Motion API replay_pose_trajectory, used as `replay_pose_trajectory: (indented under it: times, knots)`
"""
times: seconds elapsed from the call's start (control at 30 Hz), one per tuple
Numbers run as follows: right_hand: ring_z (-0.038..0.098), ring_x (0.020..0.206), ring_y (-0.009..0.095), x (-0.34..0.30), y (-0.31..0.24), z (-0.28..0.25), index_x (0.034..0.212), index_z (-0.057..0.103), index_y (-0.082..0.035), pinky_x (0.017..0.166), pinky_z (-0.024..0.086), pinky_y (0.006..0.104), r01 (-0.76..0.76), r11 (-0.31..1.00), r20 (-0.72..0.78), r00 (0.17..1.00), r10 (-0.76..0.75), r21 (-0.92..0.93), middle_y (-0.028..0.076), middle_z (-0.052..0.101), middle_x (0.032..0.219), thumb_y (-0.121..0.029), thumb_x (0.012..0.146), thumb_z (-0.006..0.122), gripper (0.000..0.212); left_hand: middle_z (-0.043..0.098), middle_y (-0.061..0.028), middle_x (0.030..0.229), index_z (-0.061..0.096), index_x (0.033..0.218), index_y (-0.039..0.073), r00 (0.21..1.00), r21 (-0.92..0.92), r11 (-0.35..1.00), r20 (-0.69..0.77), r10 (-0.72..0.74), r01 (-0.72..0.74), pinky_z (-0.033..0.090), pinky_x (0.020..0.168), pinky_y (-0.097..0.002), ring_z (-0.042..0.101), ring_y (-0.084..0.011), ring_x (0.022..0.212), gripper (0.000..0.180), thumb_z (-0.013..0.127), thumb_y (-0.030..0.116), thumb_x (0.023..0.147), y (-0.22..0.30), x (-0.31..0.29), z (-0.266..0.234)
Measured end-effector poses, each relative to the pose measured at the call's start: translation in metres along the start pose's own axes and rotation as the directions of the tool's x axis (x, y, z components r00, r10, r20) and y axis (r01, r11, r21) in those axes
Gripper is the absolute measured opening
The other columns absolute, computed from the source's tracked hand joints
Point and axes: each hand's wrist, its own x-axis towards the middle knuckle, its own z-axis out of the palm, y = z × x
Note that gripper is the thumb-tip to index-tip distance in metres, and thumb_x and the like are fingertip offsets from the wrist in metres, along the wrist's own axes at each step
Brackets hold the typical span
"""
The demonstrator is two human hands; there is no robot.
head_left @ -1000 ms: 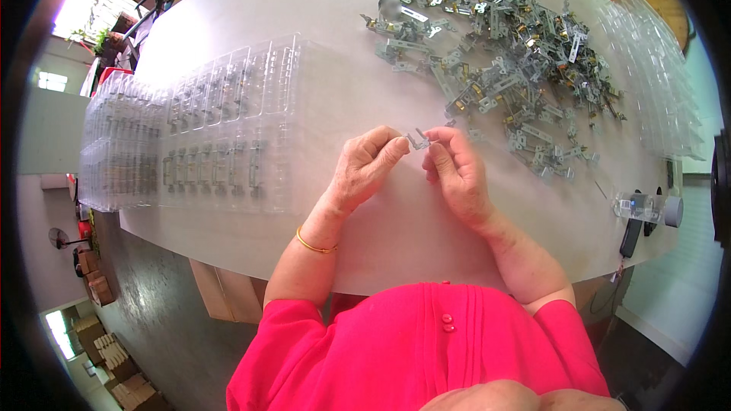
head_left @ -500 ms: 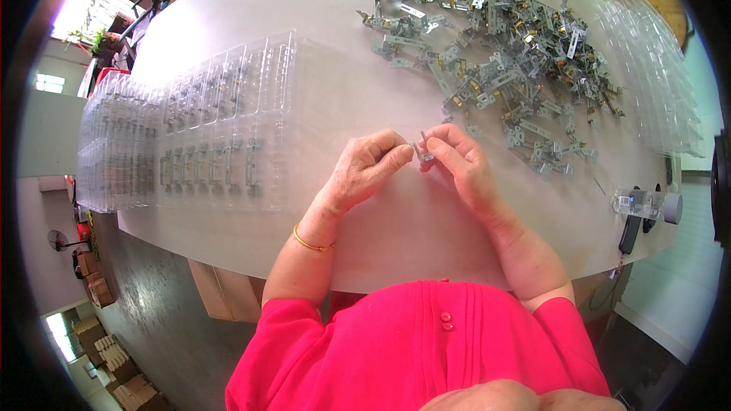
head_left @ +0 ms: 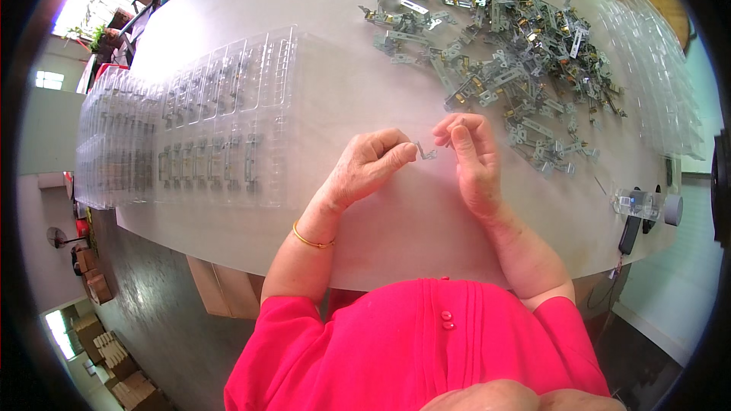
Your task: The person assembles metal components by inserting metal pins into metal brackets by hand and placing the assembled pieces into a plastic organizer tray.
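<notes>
Left hand (head_left: 371, 161) pinches a bracket (head_left: 426, 154) between thumb and forefinger; piece juts rightward above the worktop (head_left: 396, 251), well in from the near edge. Right hand (head_left: 478, 167) just beside, apart from the bracket, fingers loosely bent; cannot tell whether its fingertips hold something small. Heap of metal parts (head_left: 533, 61) spreads from the far edge toward the right edge. Clear tray (head_left: 280, 84) toward the left edge, parts in two rows; stacked trays (head_left: 114, 144) just beside it, at that edge. Nested trays (head_left: 661, 76) along the right edge. Bottle (head_left: 644, 204) on its side, near right corner.
</notes>
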Motion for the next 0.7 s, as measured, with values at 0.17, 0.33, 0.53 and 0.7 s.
replay_pose_trajectory:
  times: [0.17,0.33,0.53,0.7]
  knots:
    - [0.055,0.093,0.013,-0.005,-0.001,0.002,0.108,0.054,-0.005,0.089,0.045,0.0275,0.124,0.984,0.091,0.99,-0.113,-0.129,0.008,0.061,0.11,-0.009,0.103,0.054,0.006,0.05,0.0048,0.065,0.068,0.087,0.003,0.999,-0.107,0.994,-0.027,-0.033,0.03,0.035,0.054,-0.0227,0.043,-0.0041,0.061,0.035,0.062,0.035,0.099,-0.006,0.003,-0.002]
    - [0.059,0.098,0.017,-0.006,-0.001,0.002,0.104,0.055,-0.004,0.089,0.047,0.0293,0.189,0.943,0.151,0.977,-0.152,-0.275,0.01,0.063,0.112,-0.002,0.098,0.058,0.007,0.049,0.0047,0.064,0.067,0.088,0.003,0.997,-0.147,0.987,-0.015,-0.075,0.072,0.034,0.053,-0.0224,0.043,-0.0047,0.059,0.036,0.059,0.036,0.1,-0.009,0.003,-0.003]
    - [0.062,0.1,0.022,-0.004,0.001,0.003,0.099,0.057,-0.004,0.09,0.048,0.0314,0.189,0.936,0.147,0.978,-0.151,-0.297,0.011,0.066,0.11,0.0,0.095,0.062,0.007,0.047,0.0048,0.065,0.067,0.091,0.002,0.993,-0.244,0.963,0.033,-0.111,0.116,0.034,0.053,-0.0227,0.04,-0.0049,0.059,0.039,0.055,0.039,0.102,-0.012,0.004,-0.005]
    - [0.062,0.101,0.022,-0.003,0.001,0.002,0.1,0.058,-0.005,0.09,0.047,0.032,0.197,0.929,0.162,0.975,-0.152,-0.314,0.01,0.066,0.11,-0.001,0.094,0.064,0.009,0.049,0.0026,0.065,0.066,0.092,0.001,0.996,-0.246,0.965,0.026,-0.089,0.093,0.035,0.054,-0.0233,0.042,-0.0067,0.058,0.04,0.049,0.035,0.102,-0.004,0.004,-0.007]
